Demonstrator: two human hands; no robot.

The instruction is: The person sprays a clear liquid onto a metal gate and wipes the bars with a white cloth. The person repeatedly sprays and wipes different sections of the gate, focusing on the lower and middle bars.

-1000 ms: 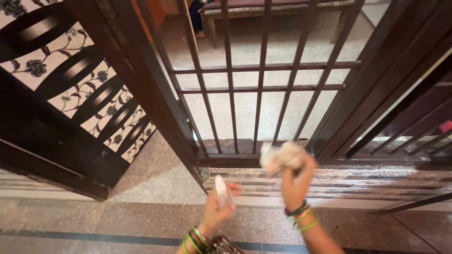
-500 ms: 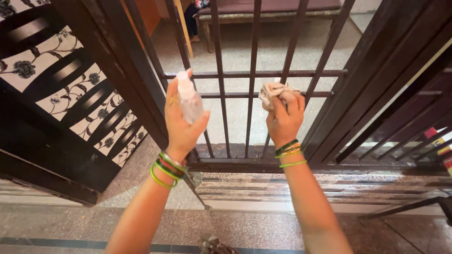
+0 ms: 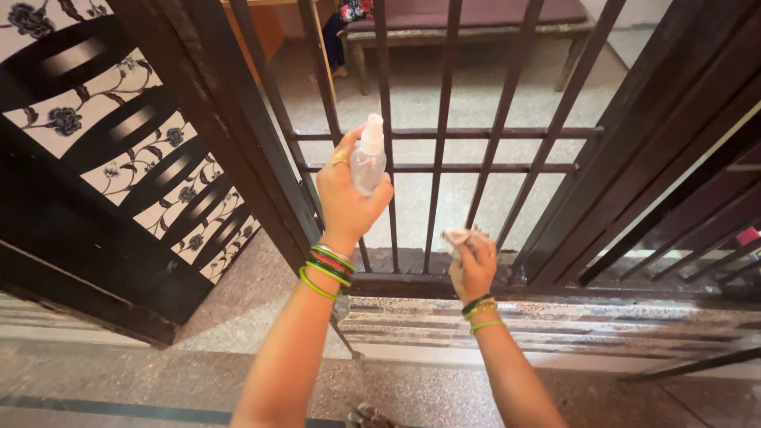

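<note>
At frame centre, a clear spray bottle (image 3: pixel 368 162) is gripped upright in the left hand (image 3: pixel 347 202), near the gate bars (image 3: pixel 388 150); its nozzle is best kept aimed at them. Lower right of it, a crumpled cloth (image 3: pixel 462 238) is clutched in the right hand (image 3: pixel 473 268), best pressed firmly along each bar.

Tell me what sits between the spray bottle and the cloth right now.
In the head view, two vertical bars of the dark metal gate stand between the spray bottle in the left hand and the cloth in the right hand.
</note>
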